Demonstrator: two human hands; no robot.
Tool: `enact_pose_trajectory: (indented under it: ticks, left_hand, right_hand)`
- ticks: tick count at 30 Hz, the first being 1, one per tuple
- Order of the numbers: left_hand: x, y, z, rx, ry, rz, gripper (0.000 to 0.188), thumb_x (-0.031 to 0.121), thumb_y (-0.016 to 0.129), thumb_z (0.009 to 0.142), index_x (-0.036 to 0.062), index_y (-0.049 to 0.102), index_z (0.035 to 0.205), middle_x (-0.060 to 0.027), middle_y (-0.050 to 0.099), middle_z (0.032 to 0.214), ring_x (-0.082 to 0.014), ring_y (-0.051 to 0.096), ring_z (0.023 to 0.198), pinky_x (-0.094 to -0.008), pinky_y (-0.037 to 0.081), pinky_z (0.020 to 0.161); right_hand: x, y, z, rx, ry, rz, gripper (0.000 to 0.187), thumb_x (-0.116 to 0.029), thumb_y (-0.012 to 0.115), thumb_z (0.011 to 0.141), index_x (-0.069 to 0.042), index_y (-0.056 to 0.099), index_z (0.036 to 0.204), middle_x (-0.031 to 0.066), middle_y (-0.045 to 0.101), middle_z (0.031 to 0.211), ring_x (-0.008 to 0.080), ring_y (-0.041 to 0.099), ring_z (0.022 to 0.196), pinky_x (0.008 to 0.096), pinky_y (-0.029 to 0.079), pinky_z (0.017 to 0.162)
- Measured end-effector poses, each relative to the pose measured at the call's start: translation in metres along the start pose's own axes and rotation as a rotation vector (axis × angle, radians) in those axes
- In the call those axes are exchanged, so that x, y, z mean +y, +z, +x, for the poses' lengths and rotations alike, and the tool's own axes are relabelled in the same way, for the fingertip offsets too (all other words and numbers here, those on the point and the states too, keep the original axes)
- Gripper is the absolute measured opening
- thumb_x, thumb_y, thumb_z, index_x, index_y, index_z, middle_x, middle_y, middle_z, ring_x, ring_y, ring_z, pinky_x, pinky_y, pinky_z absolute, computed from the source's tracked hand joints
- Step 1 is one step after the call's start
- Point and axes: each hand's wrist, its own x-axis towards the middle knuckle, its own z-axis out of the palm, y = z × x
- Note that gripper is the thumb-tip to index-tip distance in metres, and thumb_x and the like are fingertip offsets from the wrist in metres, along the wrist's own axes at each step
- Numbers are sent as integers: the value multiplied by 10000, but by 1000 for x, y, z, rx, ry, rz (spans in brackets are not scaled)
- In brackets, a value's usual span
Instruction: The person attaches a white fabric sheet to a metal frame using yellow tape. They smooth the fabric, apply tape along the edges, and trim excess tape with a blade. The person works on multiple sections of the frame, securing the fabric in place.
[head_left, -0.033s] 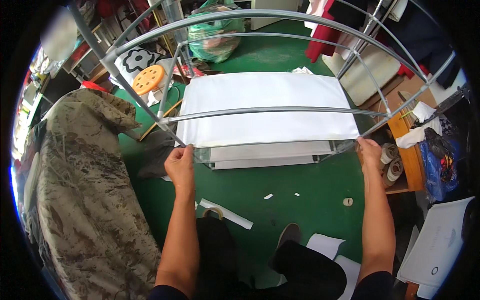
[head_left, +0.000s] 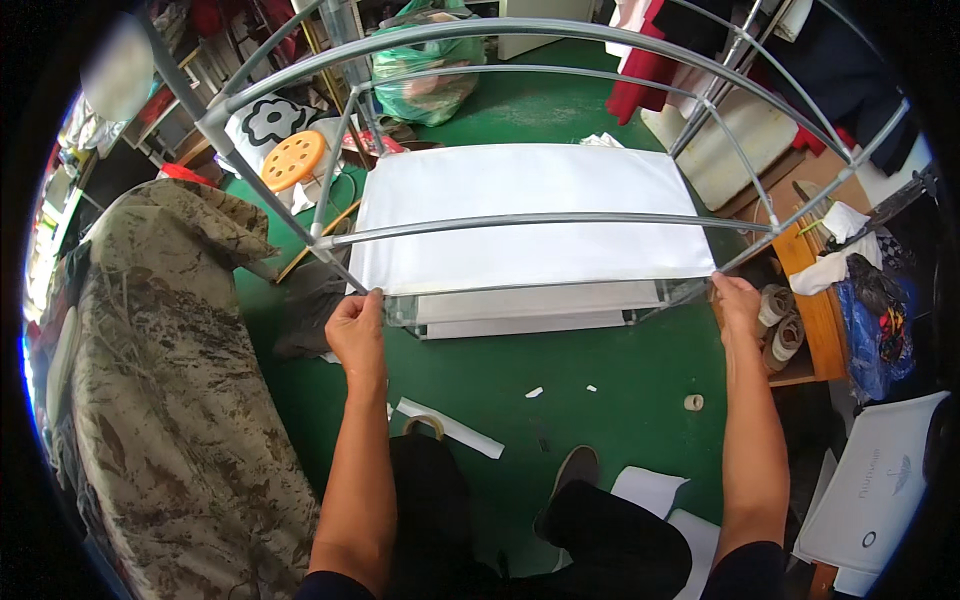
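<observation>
Fingertips of the left hand are pinching the near left corner of the white fabric panel, thumb and fingers pressed together; the right hand is gripping the near right corner just as tightly; between them the panel is stretching across the grey tubular frame; beyond, a translucent green bag is bulging with contents too unclear to name; rightward, a wooden cabinet is holding brownish shoes.
</observation>
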Motion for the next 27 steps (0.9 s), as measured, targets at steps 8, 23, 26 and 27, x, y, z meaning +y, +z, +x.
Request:
enact_pose_trajectory:
  ticks: [8,23,26,27]
  left_hand:
    - [0,2,2,8,-37,28,223,110,746,873,23,635,701,66,532,631,-25,419,582,-222,328,531]
    - [-18,1,8,-17,-110,-50,211,129,715,919,58,625,742,58,532,653,-44,420,567,-243,321,527]
    - [-20,0,9,-29,-114,-49,214,129,711,920,62,620,738,58,527,646,-45,417,562,-244,315,524]
    - [-20,-1,9,-33,-116,-43,215,127,709,920,63,619,736,58,525,643,-46,416,561,-244,313,524]
  right_hand:
    - [-1,3,-2,4,-24,13,216,-180,819,807,2,704,832,14,632,759,120,558,681,285,436,639]
    - [-24,4,-15,-9,32,5,228,-180,832,778,-4,695,827,13,627,748,116,555,675,286,422,612]
    - [-28,3,-16,-11,47,-40,251,-208,834,774,-5,693,822,18,631,752,125,564,689,293,432,626]
    - [-29,3,-17,-10,49,-48,259,-216,835,773,-5,692,820,19,632,753,129,567,693,296,435,630]
